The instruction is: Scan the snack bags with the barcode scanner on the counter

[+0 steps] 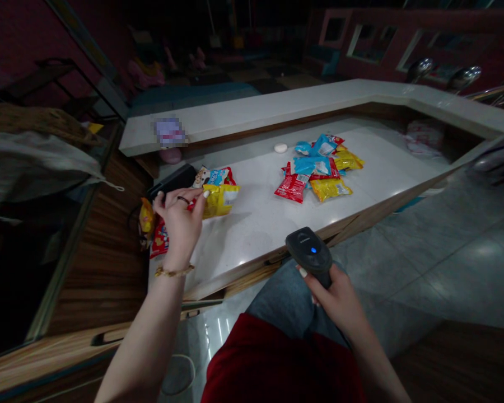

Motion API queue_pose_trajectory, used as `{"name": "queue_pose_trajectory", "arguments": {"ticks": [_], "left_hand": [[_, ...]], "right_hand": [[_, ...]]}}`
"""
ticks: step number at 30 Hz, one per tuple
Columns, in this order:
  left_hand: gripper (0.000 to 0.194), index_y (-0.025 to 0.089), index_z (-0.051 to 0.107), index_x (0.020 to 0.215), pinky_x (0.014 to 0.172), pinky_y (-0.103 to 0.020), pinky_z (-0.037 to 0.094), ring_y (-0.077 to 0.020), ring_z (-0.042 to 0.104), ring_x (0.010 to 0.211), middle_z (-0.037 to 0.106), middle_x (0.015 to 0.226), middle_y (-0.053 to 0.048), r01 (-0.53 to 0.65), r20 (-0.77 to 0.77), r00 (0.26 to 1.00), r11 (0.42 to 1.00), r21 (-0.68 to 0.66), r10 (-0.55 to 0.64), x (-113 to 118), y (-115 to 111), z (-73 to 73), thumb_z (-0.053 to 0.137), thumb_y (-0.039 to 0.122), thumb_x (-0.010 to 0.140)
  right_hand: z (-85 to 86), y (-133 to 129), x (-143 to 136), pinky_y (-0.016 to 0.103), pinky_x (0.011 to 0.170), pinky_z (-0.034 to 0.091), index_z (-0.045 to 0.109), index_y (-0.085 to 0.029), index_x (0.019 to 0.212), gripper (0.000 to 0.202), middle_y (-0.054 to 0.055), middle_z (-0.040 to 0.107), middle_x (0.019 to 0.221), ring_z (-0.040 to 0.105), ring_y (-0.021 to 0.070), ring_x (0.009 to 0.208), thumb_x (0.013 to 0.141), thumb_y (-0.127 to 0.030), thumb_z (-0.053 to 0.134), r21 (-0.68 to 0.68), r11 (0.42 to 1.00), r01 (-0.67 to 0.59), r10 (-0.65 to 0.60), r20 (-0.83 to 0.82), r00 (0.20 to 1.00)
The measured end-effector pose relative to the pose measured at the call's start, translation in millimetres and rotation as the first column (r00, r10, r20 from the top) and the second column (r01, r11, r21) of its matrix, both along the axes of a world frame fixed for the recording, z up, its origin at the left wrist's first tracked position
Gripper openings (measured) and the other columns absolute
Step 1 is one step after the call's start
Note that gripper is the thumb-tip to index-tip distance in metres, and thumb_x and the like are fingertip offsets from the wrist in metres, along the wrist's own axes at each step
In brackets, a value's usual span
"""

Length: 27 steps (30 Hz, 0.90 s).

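My left hand (180, 218), with a ring and a beaded bracelet, pinches the edge of a yellow snack packet (222, 200) over the left part of the counter. Behind that packet lie a blue and white packet (215, 176) and some red wrapping. Beside my left wrist are a red packet (159, 239) and an orange-yellow packet (147, 215). My right hand (336, 291) is wrapped round the handle of a black barcode scanner (308, 249), held over my lap with a blue light lit on top. Apart from these, a pile of red, blue and yellow packets (315, 165) rests mid-counter.
The white counter (243, 246) has a raised ledge (277, 109) along its far side. A small white oval object (280, 148) sits left of the pile. A black device (174, 180) lies behind my left hand. White bundled items (424, 137) are tucked under the ledge at right.
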State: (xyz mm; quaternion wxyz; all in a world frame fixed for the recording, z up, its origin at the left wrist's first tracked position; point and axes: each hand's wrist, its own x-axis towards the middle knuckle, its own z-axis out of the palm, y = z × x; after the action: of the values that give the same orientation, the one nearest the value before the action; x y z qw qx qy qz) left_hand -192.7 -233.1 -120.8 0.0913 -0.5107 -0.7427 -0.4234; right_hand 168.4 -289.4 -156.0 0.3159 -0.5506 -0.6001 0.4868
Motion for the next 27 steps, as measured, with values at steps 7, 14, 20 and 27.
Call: {"name": "queue_pose_trajectory", "arguments": {"ticks": [7,14,20,27], "left_hand": [[0.030,0.018,0.079,0.097,0.094,-0.037,0.060,-0.0252,0.077,0.096,0.083,0.101,-0.009,0.166,0.651,0.742,0.985,0.057,-0.162,50,35,-34.8,0.075,0.045,0.085],[0.034,0.019,0.075,0.122,0.112,-0.054,0.051,-0.0315,0.074,0.111,0.081,0.113,-0.013,0.207,0.352,0.927,0.958,-0.199,-0.127,84,36,-61.3,0.070,0.034,0.092],[0.048,0.022,0.067,0.149,0.114,-0.059,0.045,-0.0369,0.063,0.125,0.070,0.136,-0.019,0.216,-0.160,0.948,0.926,-0.309,-0.274,126,17,-47.9,0.060,0.035,0.104],[0.041,0.032,0.077,0.133,0.131,-0.070,0.024,-0.0342,0.062,0.137,0.072,0.144,-0.010,0.464,-0.144,0.806,0.764,-0.448,-0.574,123,12,-53.6,0.058,0.019,0.100]], "right_hand": [[3.4,-2,-4,0.030,0.049,0.049,0.069,-0.023,0.092,0.029,-0.002,0.063,0.055,0.064,0.0217,0.046,0.092,-0.052,0.068,0.003,1.000,-0.014,0.014,-0.018,1.000],[-2.8,-2,-1,0.029,0.051,0.049,0.071,-0.022,0.096,0.028,-0.001,0.065,0.062,0.063,0.0204,0.051,0.092,-0.049,0.064,0.007,1.000,-0.003,0.003,0.019,1.000],[-1.1,0,-5,0.028,0.052,0.047,0.073,-0.020,0.100,0.029,0.001,0.068,0.067,0.062,0.0205,0.054,0.089,-0.045,0.063,0.032,0.999,-0.022,0.022,0.018,1.000],[-3.3,2,-1,0.028,0.053,0.049,0.073,-0.021,0.102,0.028,0.001,0.066,0.066,0.070,0.0249,0.065,0.088,-0.044,0.064,0.042,0.999,-0.003,0.002,0.034,0.999]]}}
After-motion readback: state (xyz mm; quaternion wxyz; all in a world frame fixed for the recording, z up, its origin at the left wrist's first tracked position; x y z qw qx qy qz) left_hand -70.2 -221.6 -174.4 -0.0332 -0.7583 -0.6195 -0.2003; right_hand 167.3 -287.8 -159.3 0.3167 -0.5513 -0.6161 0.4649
